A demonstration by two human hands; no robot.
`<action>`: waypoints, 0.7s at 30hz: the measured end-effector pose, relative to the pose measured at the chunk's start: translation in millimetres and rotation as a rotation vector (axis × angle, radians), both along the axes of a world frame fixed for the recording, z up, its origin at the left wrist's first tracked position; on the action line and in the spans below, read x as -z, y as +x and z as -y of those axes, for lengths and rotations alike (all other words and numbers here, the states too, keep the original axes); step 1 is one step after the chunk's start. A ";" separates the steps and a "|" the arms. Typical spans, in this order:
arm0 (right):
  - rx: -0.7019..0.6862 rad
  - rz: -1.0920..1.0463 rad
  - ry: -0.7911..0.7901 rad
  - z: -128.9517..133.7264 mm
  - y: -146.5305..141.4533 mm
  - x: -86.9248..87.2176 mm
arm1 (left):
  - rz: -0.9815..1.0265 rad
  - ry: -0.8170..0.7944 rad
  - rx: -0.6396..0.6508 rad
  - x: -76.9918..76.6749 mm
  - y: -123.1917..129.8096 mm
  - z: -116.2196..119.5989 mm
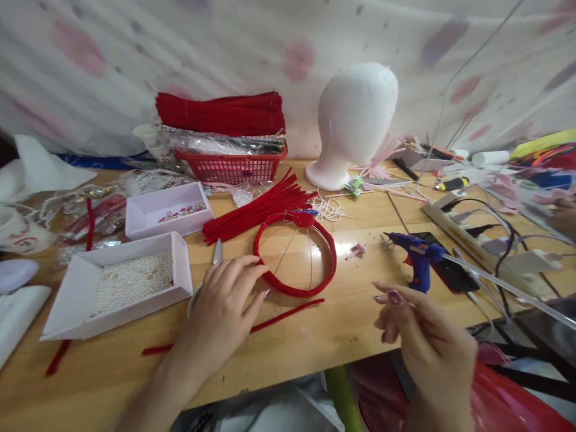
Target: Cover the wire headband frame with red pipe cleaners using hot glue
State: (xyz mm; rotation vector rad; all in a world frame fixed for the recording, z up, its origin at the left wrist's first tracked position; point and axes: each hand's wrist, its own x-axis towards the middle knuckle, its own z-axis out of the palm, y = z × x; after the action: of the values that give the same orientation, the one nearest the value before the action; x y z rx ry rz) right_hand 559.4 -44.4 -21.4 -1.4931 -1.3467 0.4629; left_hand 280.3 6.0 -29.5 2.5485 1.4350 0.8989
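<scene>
My left hand point(231, 291) is over the table with its thumb apart from its loosely bent fingers. The fingertips are at the left edge of a red fuzzy-wrapped hoop point(294, 292), which has thin wires across it and a red oval piece on its far rim. A pointed metal blade point(218, 252) shows beyond this hand, the rest of it hidden. A red pipe cleaner point(288, 315) lies between hoop and table edge. My right hand point(425, 342) hovers at the front right, thumb pressed to the index finger; anything pinched there is too small to see. Beyond it lies a blue glue gun point(418, 255).
White boxes of beads point(182, 264) and gems point(168, 198) stand left. Behind are a red pipe cleaner bundle point(256, 210), a red basket point(231, 168) and a white foam head point(355, 120). A power strip point(468, 237) with cables and a phone point(454, 270) lie right.
</scene>
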 end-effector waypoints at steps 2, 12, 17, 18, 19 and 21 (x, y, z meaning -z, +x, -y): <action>-0.171 0.007 -0.081 -12.3 -15.1 4.8 | 0.012 -0.015 -0.017 2.1 2.0 -3.1; -0.389 0.169 -0.088 -42.7 -38.4 33.2 | 0.002 -0.028 -0.004 7.5 13.4 -17.1; -0.408 0.202 -0.055 -41.2 -39.1 35.2 | 0.032 -0.066 -0.038 7.3 14.1 -17.4; -0.403 0.206 -0.042 -41.5 -39.4 35.6 | 0.035 -0.072 -0.048 7.2 15.0 -17.5; -0.400 0.209 -0.033 -41.7 -39.8 35.8 | 0.038 -0.076 -0.060 7.1 16.3 -17.5; -0.399 0.212 -0.027 -41.7 -40.5 35.9 | 0.050 -0.087 -0.096 6.7 19.4 -17.2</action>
State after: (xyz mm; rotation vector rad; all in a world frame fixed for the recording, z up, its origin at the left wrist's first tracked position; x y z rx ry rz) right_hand 518.9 -2.7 -57.3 -1.3226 -1.8258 0.5861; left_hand 299.7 23.1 -36.2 2.3968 1.5574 0.8861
